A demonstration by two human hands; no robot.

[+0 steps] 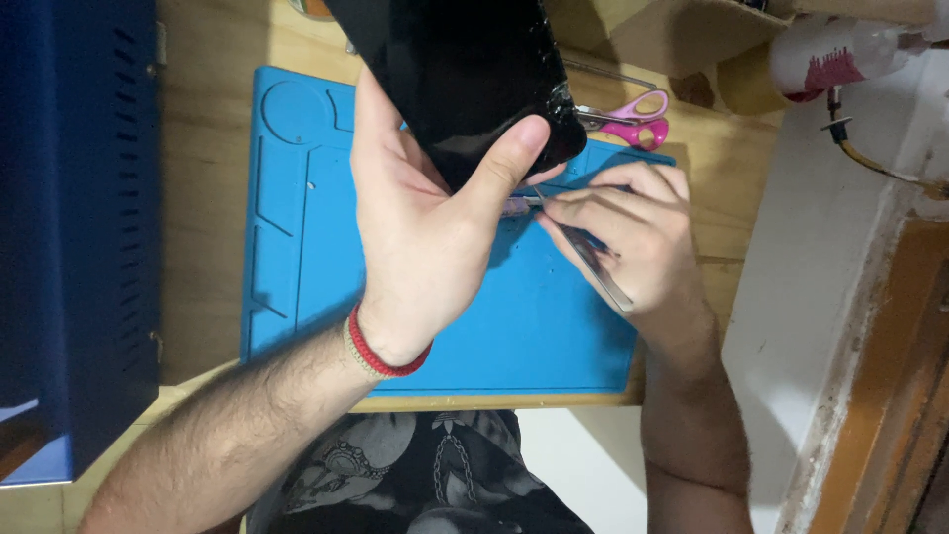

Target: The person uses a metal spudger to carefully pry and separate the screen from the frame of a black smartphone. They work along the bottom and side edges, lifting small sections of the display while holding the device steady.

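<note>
A head-worn camera looks down on a person's two bare hands above a blue work mat (326,247) that lies on a wooden table (208,148). The left hand (415,227), with a red and cream braided band (381,354) at the wrist, is raised over the middle of the mat, palm towards the camera. Its fingers are clamped on a black flat device with a glossy screen (465,69), the thumb pressed across the lower corner; the device runs up towards 12 o'clock and out of the top of the picture, held clear of the mat and tilted.

At 3 o'clock from the left hand, the right hand (633,237) rests low over the mat. Its fingers are pinched together on slim metal tweezers (593,265), whose tips point towards 10 o'clock, at the lower corner of the device just beside the left thumb. Whether the tips touch the device cannot be told.

Pink-handled scissors (633,119) lie at the mat's far edge, at 1 o'clock from the hands. A dark blue metal box with vent slots (79,198) fills the 9 o'clock side. A white bottle (840,54) lies at the 2 o'clock corner
</note>
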